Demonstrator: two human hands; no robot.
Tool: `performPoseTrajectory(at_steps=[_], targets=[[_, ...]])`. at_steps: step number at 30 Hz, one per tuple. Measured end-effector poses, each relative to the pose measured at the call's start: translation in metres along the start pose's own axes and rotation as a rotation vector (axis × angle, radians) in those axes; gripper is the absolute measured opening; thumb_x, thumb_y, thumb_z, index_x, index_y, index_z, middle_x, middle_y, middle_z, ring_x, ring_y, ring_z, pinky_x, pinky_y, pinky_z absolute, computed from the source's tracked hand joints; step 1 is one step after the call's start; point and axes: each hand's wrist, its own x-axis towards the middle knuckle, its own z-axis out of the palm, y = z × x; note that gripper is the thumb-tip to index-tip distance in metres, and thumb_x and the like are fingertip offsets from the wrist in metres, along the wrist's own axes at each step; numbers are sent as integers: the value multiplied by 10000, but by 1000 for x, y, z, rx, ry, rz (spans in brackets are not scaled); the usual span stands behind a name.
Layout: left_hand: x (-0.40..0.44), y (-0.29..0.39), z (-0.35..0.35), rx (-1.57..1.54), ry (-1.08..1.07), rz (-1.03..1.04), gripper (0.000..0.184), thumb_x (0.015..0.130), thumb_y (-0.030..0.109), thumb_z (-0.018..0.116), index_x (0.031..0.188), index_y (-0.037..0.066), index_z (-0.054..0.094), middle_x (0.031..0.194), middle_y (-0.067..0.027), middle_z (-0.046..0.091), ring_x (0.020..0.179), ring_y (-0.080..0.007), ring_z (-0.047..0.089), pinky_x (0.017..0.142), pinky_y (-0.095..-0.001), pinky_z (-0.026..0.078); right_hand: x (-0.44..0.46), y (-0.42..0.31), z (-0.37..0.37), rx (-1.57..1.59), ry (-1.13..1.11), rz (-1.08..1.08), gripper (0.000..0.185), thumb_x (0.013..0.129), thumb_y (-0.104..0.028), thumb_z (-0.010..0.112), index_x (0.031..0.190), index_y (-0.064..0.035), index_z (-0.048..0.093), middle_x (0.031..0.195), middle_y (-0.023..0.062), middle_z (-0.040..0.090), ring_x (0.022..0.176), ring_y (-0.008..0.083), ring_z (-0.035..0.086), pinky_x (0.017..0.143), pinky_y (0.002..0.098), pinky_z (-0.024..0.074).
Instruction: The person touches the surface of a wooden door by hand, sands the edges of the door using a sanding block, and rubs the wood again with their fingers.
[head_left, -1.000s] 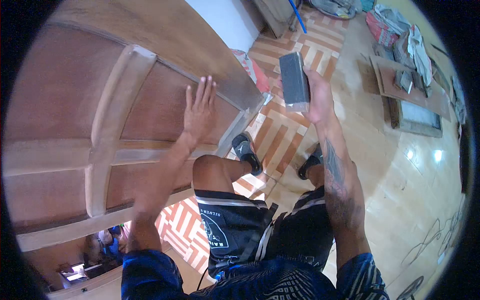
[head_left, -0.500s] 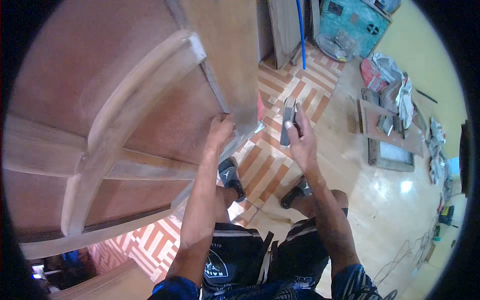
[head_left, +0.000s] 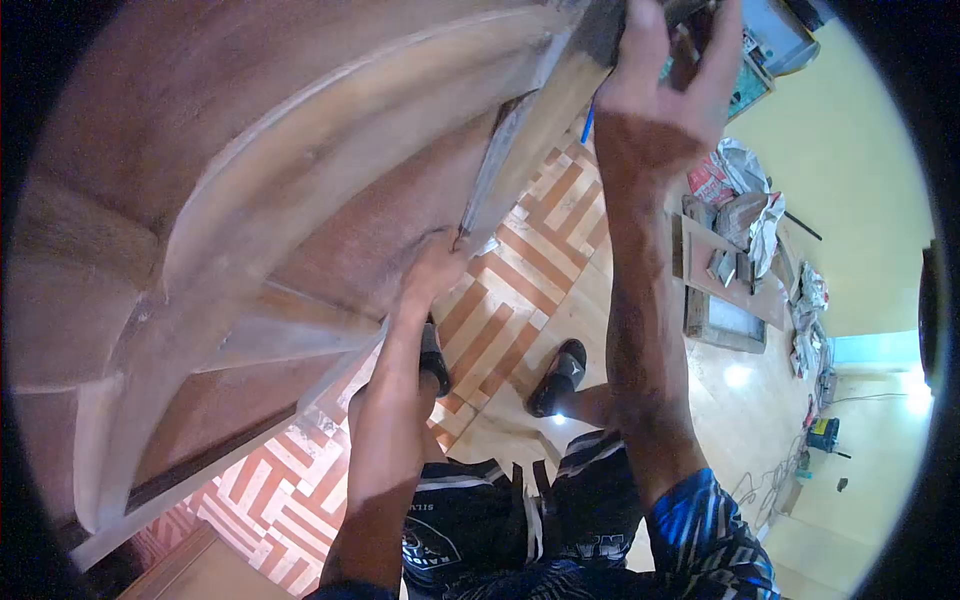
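Observation:
A large brown wooden door panel point(head_left: 370, 215) with raised curved moulding point(head_left: 330, 150) fills the left side, tilted in front of me. My left hand point(head_left: 437, 268) is closed at the panel's edge, fingers curled round the wood beside the inner moulding strip. At the top of the view my right hand point(head_left: 665, 85) is raised by the panel's upper edge, thumb and fingers bent round a dark sanding block point(head_left: 690, 12). Most of that block is hidden by the hand or cut off by the view's edge.
Patterned tiles point(head_left: 500, 310) cover the floor around my feet. To the right lie a board point(head_left: 760, 298) with small blocks on it, crumpled sacks point(head_left: 740, 170) and a framed piece point(head_left: 725, 322). Cables point(head_left: 765, 490) trail near the yellow wall point(head_left: 850, 210).
My right hand has moved up and forward with the sanding block, from over the floor to the panel's upper edge. My left hand stays on the panel, which now appears more tilted and closer.

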Motion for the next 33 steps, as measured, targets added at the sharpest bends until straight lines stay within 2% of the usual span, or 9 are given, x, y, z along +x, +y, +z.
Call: performPoseTrajectory(at_steps=[5,7,13,18,19,21,24,28,33], targets=[[-12,-15,-10,79,-58,17,357,917,253,477,1192,73,615,1116,-291,620,1086,-450,581,944,-506,453,12,-2,18,-174,45,-85,459,972,-145,545,1387,37,469,1322,211,557,1258,293,506,1072,362,362],[-16,-21,-7,125,-58,8,365,913,268,495,1195,72,618,1111,-294,621,1082,-445,587,949,-506,459,-34,21,14,-315,-44,-144,508,942,-167,573,1378,53,433,1236,274,520,1079,434,511,950,487,382],[-9,-32,3,361,-21,-115,349,905,278,526,1092,14,657,1073,-287,636,1020,-441,619,920,-510,476,-284,10,14,-212,-265,712,564,1009,-201,462,1471,75,293,1476,336,307,1345,488,339,1116,483,280],[-7,-41,1,295,-82,-22,432,899,295,543,1158,-43,618,1089,-321,630,1055,-427,622,957,-502,471,-98,25,21,-415,0,-89,486,974,-154,520,1385,89,429,1342,300,513,1215,436,521,1031,459,397],[-8,-29,-2,271,-89,-56,439,901,285,539,1191,-40,594,1110,-324,621,1069,-426,615,962,-502,467,-29,7,21,-97,-41,-47,318,912,-84,525,1178,92,535,1346,330,454,1228,491,435,1022,489,373],[-16,2,-5,225,-106,-128,463,904,265,532,1257,-34,546,1151,-331,602,1097,-425,602,973,-503,458,-15,13,22,-653,-94,-174,437,978,-160,505,1341,81,468,1273,306,551,1164,471,537,997,459,418],[-17,21,1,145,-111,-206,495,912,248,507,1335,-8,478,1196,-327,582,1140,-426,573,991,-505,440,-50,30,34,-431,100,-289,446,993,-179,480,1352,86,449,1344,320,492,1242,475,480,1061,469,365],[5,-5,10,103,-19,-75,467,933,257,470,1312,-14,498,1191,-330,579,1150,-444,557,989,-494,438,-253,23,26,-254,-187,510,576,982,-145,417,1486,75,245,1511,338,249,1397,485,267,1154,464,231],[-10,14,-4,-189,48,21,486,966,287,400,1297,-60,480,1293,-314,541,1250,-399,511,1051,-458,384,-170,17,10,-176,-182,364,539,993,-183,466,1447,69,322,1477,327,323,1344,476,368,1107,449,317]])
